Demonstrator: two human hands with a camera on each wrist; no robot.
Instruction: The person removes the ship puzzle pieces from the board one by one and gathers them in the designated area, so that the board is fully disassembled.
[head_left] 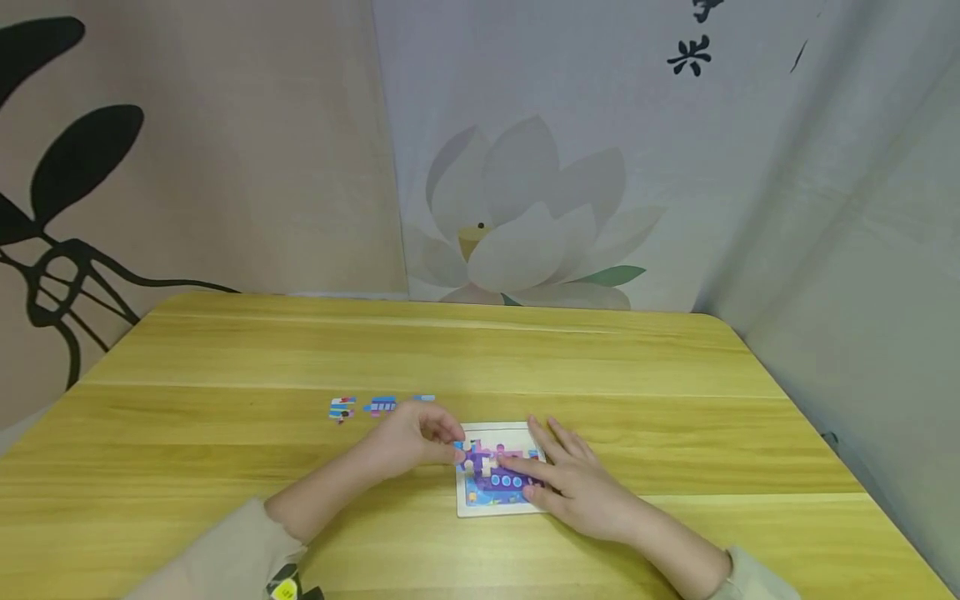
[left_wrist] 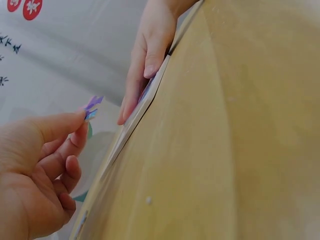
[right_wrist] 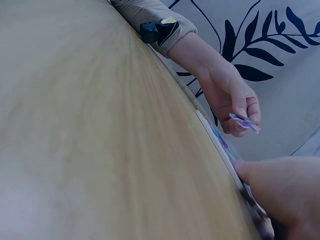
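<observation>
Between thumb and fingers, my left hand (head_left: 412, 439) pinches a purple and blue jigsaw piece (left_wrist: 93, 106). The left wrist and right wrist views show this piece raised off the table, near the left side of a white-framed jigsaw board (head_left: 462, 505). My right hand (head_left: 588, 493) lies over the board's right side with its fingers extended, touching the puzzle and covering part of it. Below the fingers, a purple picture with round windows (head_left: 506, 481) fills the lower part of the board. Cream backing shows along the top.
Several loose jigsaw pieces lie left of and behind the board: a striped group (head_left: 342, 408), a blue and purple one (head_left: 382, 405) and a pale blue one (head_left: 424, 397) partly behind my left hand. The wooden table (head_left: 225, 358) ends at a printed curtain (head_left: 300, 167).
</observation>
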